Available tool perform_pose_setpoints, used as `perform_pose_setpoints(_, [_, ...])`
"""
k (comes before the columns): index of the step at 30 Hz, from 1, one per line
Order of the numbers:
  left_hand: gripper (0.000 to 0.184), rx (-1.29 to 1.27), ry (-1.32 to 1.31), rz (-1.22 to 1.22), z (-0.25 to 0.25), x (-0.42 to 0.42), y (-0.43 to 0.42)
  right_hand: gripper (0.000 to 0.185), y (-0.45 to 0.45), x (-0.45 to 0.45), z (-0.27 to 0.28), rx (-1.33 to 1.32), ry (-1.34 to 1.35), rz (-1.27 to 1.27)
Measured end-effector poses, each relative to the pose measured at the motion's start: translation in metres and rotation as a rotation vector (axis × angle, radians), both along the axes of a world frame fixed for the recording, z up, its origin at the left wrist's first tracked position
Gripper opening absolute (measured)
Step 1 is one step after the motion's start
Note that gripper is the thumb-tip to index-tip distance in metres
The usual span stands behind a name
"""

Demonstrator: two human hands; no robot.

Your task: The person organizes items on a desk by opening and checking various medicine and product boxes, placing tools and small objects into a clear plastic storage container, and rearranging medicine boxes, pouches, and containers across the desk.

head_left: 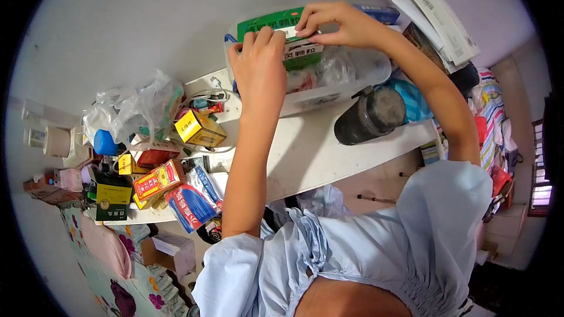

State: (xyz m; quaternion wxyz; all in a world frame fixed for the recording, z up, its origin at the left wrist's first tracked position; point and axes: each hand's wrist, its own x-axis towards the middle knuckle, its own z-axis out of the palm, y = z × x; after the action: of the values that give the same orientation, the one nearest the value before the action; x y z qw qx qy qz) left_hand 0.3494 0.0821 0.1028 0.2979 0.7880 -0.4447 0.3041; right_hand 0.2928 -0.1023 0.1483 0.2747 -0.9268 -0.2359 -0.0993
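Observation:
A green and white box (271, 23) with printed characters is at the back of a clear plastic bin (370, 66), tilted against the wall side. My left hand (258, 61) has its fingers curled over the box's lower edge. On the right part of the same box, my right hand (335, 23) pinches the edge between thumb and fingers. Just below it in the bin shows another green and white printed face (304, 54). Clear plastic bags (338, 66) lie in the bin beside it.
A black cylindrical container (371, 115) lies in front of the bin on the white table (311, 155). Small medicine boxes, a yellow box (200, 128) and a plastic bag (141, 105) crowd the left side. Papers (437, 20) stand at the back right.

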Motion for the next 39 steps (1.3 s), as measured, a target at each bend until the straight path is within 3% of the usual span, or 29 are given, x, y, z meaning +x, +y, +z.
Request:
perform_pose_setpoints(6, [0.007, 0.107, -0.059, 0.084, 0.007, -0.007, -0.009, 0.015, -0.004, -0.004, -0.004, -0.053, -0.041, -0.03])
perform_pose_setpoints(8, [0.006, 0.228, -0.082, 0.115, 0.008, -0.012, -0.008, 0.015, -0.002, -0.01, -0.006, -0.261, -0.113, -0.033])
perform_pose_setpoints(11, [0.011, 0.24, -0.219, 0.098, -0.005, -0.019, -0.006, 0.019, 0.004, -0.023, -0.01, -0.309, -0.093, -0.039])
perform_pose_setpoints(13, [0.016, 0.239, -0.168, 0.077, -0.007, -0.017, -0.003, 0.024, 0.004, -0.032, -0.008, -0.375, -0.122, -0.053])
perform_pose_setpoints(15, [0.016, 0.188, -0.076, 0.096, -0.002, -0.016, -0.002, 0.028, 0.004, -0.045, 0.003, -0.244, -0.233, -0.231])
perform_pose_setpoints(17, [0.017, 0.154, -0.084, 0.056, -0.001, -0.015, -0.004, 0.03, 0.004, -0.058, 0.018, -0.239, -0.243, -0.231])
perform_pose_setpoints(19, [0.016, 0.005, -0.02, 0.032, -0.004, -0.016, -0.003, 0.035, 0.019, -0.098, 0.049, 0.079, -0.058, -0.474])
perform_pose_setpoints(23, [0.018, -0.065, -0.051, 0.026, -0.005, -0.013, -0.002, 0.05, 0.053, -0.166, 0.033, -0.36, -0.046, -0.483])
perform_pose_setpoints(27, [0.02, 0.024, -0.059, 0.011, -0.01, -0.016, 0.002, 0.053, 0.07, -0.167, -0.005, -0.392, -0.123, -0.647])
perform_pose_setpoints(29, [0.02, 0.033, -0.059, -0.002, -0.01, -0.015, 0.002, 0.051, 0.066, -0.16, -0.012, -0.185, -0.043, -0.71])
perform_pose_setpoints(31, [0.02, 0.034, -0.016, -0.006, -0.01, -0.016, 0.0, 0.044, 0.068, -0.158, -0.01, -0.137, -0.077, -0.732])
perform_pose_setpoints(35, [0.017, -0.035, -0.023, 0.057, -0.013, -0.021, -0.001, 0.038, 0.072, -0.164, 0.048, -0.116, -0.363, -0.711])
perform_pose_setpoints(36, [0.019, -0.016, -0.017, 0.042, -0.012, -0.021, 0.001, 0.04, 0.075, -0.163, 0.059, 0.194, -0.321, -0.784])
perform_pose_setpoints(37, [0.022, 0.0, -0.021, 0.027, -0.01, -0.02, 0.0, 0.037, 0.075, -0.163, 0.063, 0.092, -0.34, -0.774])
perform_pose_setpoints(38, [0.022, 0.008, -0.013, 0.023, -0.012, -0.02, 0.001, 0.033, 0.069, -0.156, 0.087, 0.344, -0.387, -0.789])
perform_pose_setpoints(39, [0.022, 0.001, 0.003, 0.006, -0.012, -0.019, 0.001, 0.035, 0.054, -0.148, 0.094, 0.19, -0.441, -0.766])
